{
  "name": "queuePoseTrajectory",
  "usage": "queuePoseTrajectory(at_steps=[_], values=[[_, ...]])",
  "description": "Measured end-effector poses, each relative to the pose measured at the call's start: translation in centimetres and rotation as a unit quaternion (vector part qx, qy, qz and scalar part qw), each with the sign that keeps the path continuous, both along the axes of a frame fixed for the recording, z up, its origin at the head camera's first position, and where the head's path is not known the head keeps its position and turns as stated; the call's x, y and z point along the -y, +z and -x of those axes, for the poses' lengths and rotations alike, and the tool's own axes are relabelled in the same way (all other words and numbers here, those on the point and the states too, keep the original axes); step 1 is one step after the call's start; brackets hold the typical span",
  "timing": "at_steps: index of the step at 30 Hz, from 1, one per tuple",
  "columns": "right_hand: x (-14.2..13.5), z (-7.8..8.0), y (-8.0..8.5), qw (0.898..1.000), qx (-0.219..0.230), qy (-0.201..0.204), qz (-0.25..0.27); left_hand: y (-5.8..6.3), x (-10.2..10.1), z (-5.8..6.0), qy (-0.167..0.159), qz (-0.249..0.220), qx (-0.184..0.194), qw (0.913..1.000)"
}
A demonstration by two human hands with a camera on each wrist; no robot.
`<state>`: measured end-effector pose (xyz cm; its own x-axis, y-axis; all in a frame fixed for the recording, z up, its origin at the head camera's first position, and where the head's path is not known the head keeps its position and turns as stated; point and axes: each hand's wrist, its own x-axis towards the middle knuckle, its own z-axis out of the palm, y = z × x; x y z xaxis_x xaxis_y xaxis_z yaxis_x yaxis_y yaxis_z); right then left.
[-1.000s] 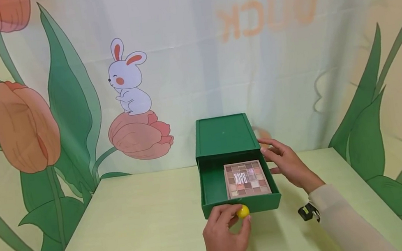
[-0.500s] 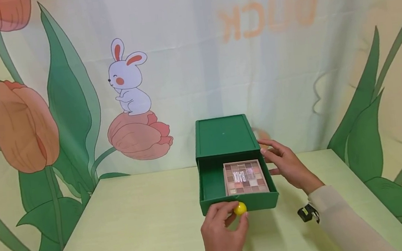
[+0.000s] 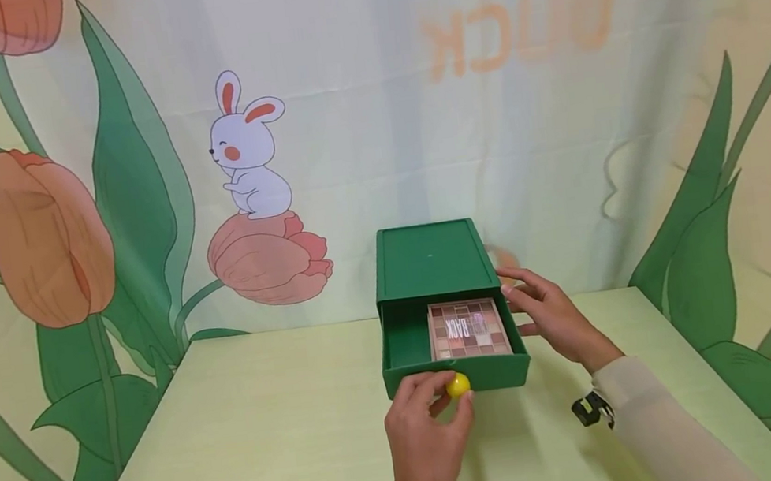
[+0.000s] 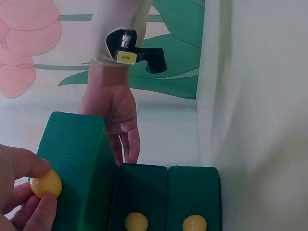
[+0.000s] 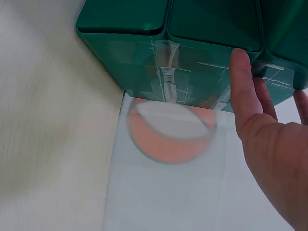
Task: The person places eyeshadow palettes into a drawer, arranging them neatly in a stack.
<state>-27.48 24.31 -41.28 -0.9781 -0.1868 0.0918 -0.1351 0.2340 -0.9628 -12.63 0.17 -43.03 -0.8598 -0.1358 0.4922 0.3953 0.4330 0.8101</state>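
Observation:
A green drawer unit (image 3: 433,255) stands at the back of the table, its top drawer (image 3: 493,373) pulled partway out. My left hand (image 3: 423,434) pinches the round yellow knob (image 3: 457,385) on that drawer's front between thumb and fingers. Inside, on the right, lies an eyeshadow palette (image 3: 469,330) with a see-through lid lettered "BACK". Against the unit's right side rests my right hand (image 3: 555,322), its fingers fairly straight; in the right wrist view a fingertip touches the taped side wall (image 5: 134,67).
Below the pulled-out drawer, the left wrist view has two pushed-in drawers, with a lower knob (image 4: 136,222) and a bottom knob (image 4: 195,223). A printed curtain (image 3: 371,115) with tulips and a rabbit hangs right behind the unit. The pale table (image 3: 271,428) extends to both sides.
The top drawer has slid slightly inward, away from me, with the palette in it. My left hand has moved along with the knob; my right hand has stayed at the unit's side.

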Motion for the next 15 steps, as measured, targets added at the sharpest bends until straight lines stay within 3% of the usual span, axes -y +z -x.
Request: queuePoseTrajectory(at_steps=[15], values=[[0.0, 0.1, 0.0, 1.0, -0.003, 0.002, 0.002, 0.5, 0.1, 2.7, 0.002, 0.008, -0.022, 0.9997]])
